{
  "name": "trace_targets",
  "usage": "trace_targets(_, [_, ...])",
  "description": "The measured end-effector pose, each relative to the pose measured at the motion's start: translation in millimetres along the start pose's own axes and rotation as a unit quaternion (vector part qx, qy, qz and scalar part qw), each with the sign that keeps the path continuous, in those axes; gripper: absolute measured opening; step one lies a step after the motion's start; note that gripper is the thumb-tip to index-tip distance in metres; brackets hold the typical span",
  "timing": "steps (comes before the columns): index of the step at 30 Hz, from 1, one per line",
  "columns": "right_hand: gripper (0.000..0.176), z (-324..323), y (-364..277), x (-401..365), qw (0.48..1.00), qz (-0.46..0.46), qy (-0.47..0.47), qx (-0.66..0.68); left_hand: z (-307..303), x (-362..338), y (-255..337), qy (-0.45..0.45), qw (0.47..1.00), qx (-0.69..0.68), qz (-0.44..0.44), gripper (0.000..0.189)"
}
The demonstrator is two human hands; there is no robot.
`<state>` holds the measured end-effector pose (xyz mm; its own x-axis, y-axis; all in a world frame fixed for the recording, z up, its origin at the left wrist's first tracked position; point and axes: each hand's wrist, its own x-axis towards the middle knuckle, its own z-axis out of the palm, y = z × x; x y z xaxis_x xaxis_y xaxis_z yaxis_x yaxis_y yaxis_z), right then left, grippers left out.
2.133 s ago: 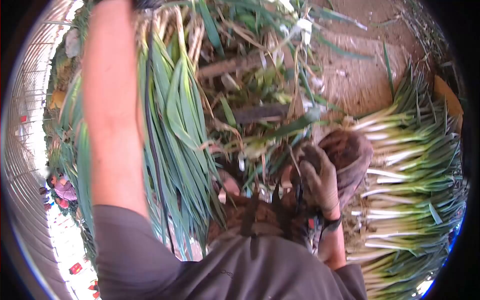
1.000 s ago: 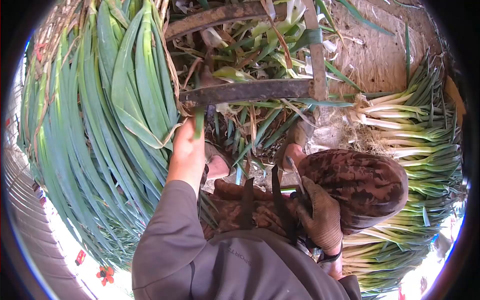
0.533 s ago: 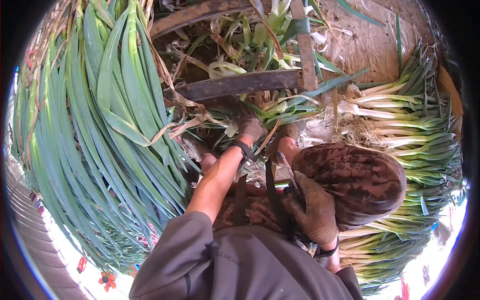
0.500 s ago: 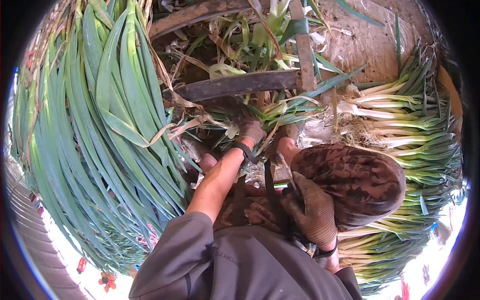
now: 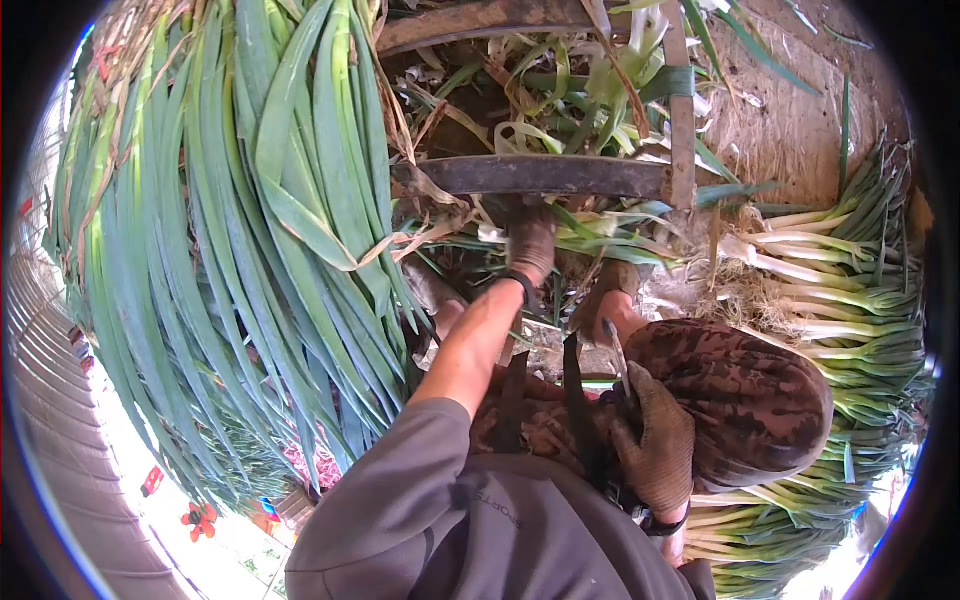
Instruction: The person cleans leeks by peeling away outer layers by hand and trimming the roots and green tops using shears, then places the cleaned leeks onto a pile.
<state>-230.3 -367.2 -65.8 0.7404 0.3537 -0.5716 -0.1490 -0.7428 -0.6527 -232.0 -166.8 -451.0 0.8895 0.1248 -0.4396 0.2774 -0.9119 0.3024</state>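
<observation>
My gloved left hand (image 5: 530, 240) reaches forward into loose leek leaves and trimmings (image 5: 590, 232) just under a dark metal bar (image 5: 545, 176). Its fingertips are buried in the leaves, so its grip is hidden. My gloved right hand (image 5: 655, 452) rests by my camouflage-clad knee (image 5: 745, 400), shut on a knife whose thin blade (image 5: 612, 350) points forward. A big sheaf of long green leek leaves (image 5: 250, 240) hangs at the left, beside my left forearm.
A stack of trimmed leeks (image 5: 840, 300) with white stalks and roots lies at the right. A second bar and an upright strut (image 5: 683, 120) form a frame ahead. Bare earth (image 5: 790, 120) shows at the far right.
My left hand left the big green sheaf and went down into the trimmings under the bar, reaching a little further forward. The right hand with the knife has barely moved.
</observation>
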Motion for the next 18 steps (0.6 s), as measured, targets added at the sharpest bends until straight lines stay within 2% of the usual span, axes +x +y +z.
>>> trace_targets(4, [0.049,0.9,1.1,-8.4,0.999,-0.025,0.022,0.02,-48.7,14.7,-19.2,0.008,1.0,-0.003,-0.029,0.019])
trace_targets(9, [0.05,-2.4,-0.5,-19.9,0.996,-0.012,0.013,0.092,-115.5,-33.0,13.7,-0.083,0.996,0.029,0.0,0.013])
trace_targets(11, [0.049,1.1,4.6,-25.4,0.995,-0.042,0.022,0.092,-129.4,-55.5,23.7,-0.107,0.994,0.026,0.021,0.014])
trace_targets(14, [0.049,-0.6,7.0,-32.4,0.991,-0.09,0.04,0.089,-192.5,-75.0,45.4,-0.189,0.973,0.062,0.117,0.014])
trace_targets(15, [0.049,0.3,9.7,-36.1,0.991,-0.095,0.04,0.09,-226.9,-68.1,56.5,-0.2,0.96,0.122,0.155,0.014])
trace_targets(16, [0.049,0.5,11.2,-38.9,0.99,-0.1,0.04,0.09,-252.5,-52.4,48.8,-0.148,0.964,0.068,0.212,0.015])
trace_targets(17, [0.049,-1.1,10.7,-41.0,0.99,-0.091,0.028,0.105,-291.3,-18.8,44.5,-0.093,0.924,0.172,0.329,0.016])
trace_targets(18, [0.049,-4.3,8.6,-43.1,0.99,-0.082,0.013,0.118,-375.7,5.6,78.3,-0.187,0.912,0.229,0.286,0.016])
